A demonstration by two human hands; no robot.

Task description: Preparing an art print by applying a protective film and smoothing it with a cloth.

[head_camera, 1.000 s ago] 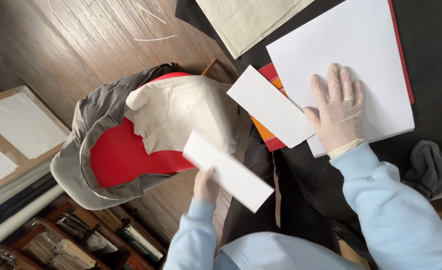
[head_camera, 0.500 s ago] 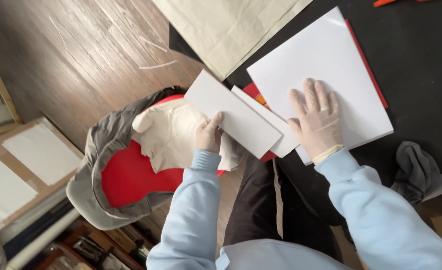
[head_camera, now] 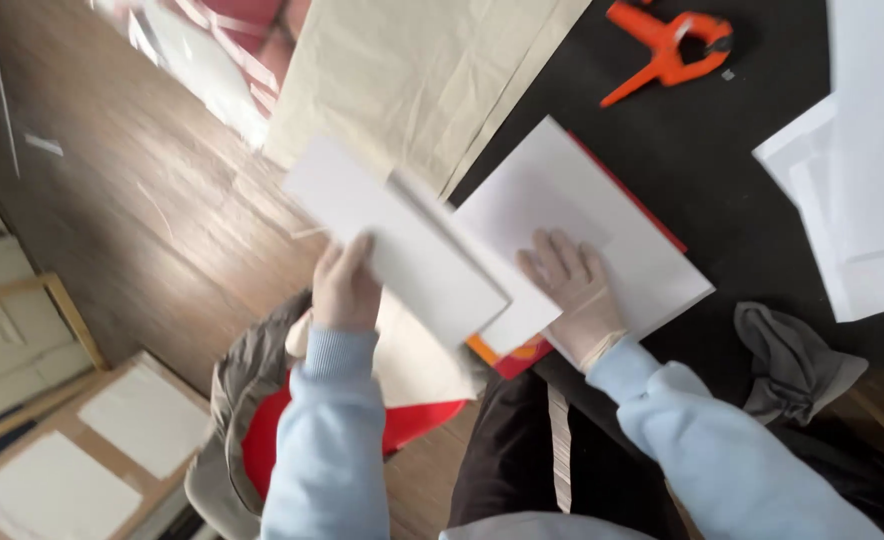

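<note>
Your two hands are handling white card sheets at the edge of a black table.

At far left, framed pale panels point(head_camera: 82, 450) lean on the wooden floor point(head_camera: 142, 200). Your left hand point(head_camera: 345, 285) has its fingers closed on the near edge of a long white rectangular card point(head_camera: 402, 240), held in the air above the grey-and-red chair point(head_camera: 252, 420); gripped only at one edge, it could sag or slip. Your right hand point(head_camera: 574, 290), gloved and spread flat, presses on a large white sheet point(head_camera: 572, 200) on the black table point(head_camera: 722, 170), grasping nothing. If that palm lifts, the stack could slide. An orange spring clamp point(head_camera: 677, 45) lies well apart, and a grey cloth point(head_camera: 792, 360) sits at right.
</note>
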